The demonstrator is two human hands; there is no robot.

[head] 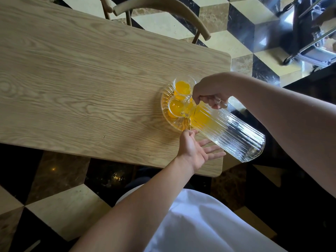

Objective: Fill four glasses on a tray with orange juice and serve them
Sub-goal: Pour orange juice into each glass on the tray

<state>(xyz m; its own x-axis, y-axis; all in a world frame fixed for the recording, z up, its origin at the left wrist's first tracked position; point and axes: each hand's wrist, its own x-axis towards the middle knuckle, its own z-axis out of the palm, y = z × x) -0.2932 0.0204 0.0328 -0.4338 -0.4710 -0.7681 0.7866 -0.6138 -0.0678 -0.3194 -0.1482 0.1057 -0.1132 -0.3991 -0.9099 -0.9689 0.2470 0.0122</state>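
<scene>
**Last drops from a steeply tipped pitcher**

While the right hand (209, 95) grips the ribbed glass pitcher (229, 131) at its handle, tipped steeply over the glass tray (164, 106) near the table (91, 79) corner, the left hand (195, 150) hovers beneath, fingers spread and empty. Two glasses (182, 88) show orange juice (others hidden). Best now, I'd say: keep the spout centred over a rim, tilt slowly, steady the tray.

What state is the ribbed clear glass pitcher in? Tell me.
Tipped: the ribbed clear glass pitcher lies steeply slanted, base raised, mouth down over the glasses, remaining juice pooled near its neck.
</scene>
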